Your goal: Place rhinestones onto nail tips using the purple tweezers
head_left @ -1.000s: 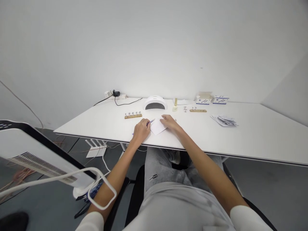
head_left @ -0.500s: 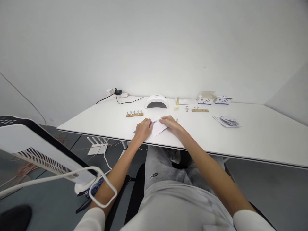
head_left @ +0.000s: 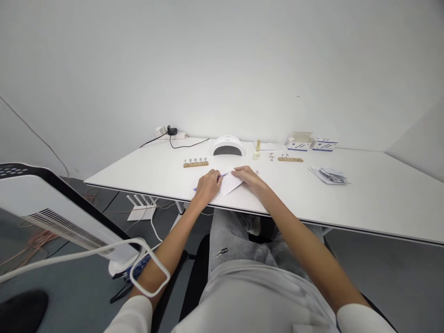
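White wall and a long white table fill the view; the person sits at the table's near edge. The left hand rests on the tabletop with its fingers curled shut around a thin purple stick. One end of the stick pokes out past the fingertips toward the right hand, and the other shows behind the heel of the hand. The right hand lies just beside it, fingers bent down onto the far edge of a white paper sheet. Whether they pinch the sheet or only press on it cannot be told. The sheet lies flat between the two hands, touching the right fingertips, and the stick's tip reaches its near corner.

Beyond the left fingers sits a wooden bar with metal pegs, and further back a white domed lamp. Beyond the right fingers stand a small gold-capped bottle and a second pegged bar. Well off to the right of the right fingers lie a loose stack of packets and two white boxes with blue print too small to read. A power strip sits at the wall, far past the left fingers. The grey trousers carry a small label with lettering that cannot be made out.
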{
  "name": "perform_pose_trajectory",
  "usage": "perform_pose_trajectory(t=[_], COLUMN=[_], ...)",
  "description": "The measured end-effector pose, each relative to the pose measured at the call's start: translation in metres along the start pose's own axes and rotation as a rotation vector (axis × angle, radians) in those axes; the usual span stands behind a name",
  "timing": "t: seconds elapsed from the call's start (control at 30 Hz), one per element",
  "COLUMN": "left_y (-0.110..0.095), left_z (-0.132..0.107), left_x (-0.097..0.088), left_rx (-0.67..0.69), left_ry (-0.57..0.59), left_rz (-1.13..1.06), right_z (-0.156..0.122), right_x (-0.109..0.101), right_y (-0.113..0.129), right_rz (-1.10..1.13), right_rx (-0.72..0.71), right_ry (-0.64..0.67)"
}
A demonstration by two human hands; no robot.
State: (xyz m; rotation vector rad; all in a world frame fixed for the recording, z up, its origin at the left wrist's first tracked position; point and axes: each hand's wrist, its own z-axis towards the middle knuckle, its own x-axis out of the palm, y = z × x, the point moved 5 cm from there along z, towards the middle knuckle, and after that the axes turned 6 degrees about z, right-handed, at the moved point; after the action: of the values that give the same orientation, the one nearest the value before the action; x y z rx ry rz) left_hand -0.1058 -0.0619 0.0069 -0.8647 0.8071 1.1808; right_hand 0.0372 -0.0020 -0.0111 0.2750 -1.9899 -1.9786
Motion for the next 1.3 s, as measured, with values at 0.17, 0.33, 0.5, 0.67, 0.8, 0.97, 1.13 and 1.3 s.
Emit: perform_pose_trajectory(t=[0.17, 0.33, 0.5, 0.67, 0.8, 0.97, 1.13, 1.3], left_y=[0.0008, 0.0015, 0.0019, 0.0025, 0.0022, 0.0022, 0.0024, 0.0025], left_z=[0.0009, 0.0017, 0.002, 0.0016, 0.0017, 0.0021, 0.0019, 0.0018], left_x=[0.0009, 0.002, 0.0024, 0.0008, 0.001, 0.0016, 0.0017, 0.001], left_rx=[0.003, 0.011, 0.012, -0.002, 0.0, 0.009, 0.012, 0.02], left_ry=[0.0, -0.005, 0.005, 0.007, 0.009, -0.007, -0.007, -0.01], left_rz=[-0.011, -0.017, -0.017, -0.032, -0.028, -0.038, -0.04, -0.065], right_z=[-0.0004, -0.0005, -0.0021, -0.001, -0.0004, -0.0007, 0.0005, 0.0005], right_x=[-0.0011, -0.0009, -0.0003, -0.001, -0.002, -0.0023, -0.0026, -0.0022], right_y=[-0.0007, -0.001, 0.001, 0.0, -0.001, -0.0023, -0.0036, -0.0034], right_rz=[-0.001, 0.008, -0.016, -0.013, 0.022, 0.048, 0.063, 0.072], right_rx=[0.012, 0.025, 0.017, 0.022, 0.037, 0.057, 0.057, 0.062], right_ry=[-0.016, -0.018, -0.017, -0.014, -0.015, -0.015, -0.029, -0.026])
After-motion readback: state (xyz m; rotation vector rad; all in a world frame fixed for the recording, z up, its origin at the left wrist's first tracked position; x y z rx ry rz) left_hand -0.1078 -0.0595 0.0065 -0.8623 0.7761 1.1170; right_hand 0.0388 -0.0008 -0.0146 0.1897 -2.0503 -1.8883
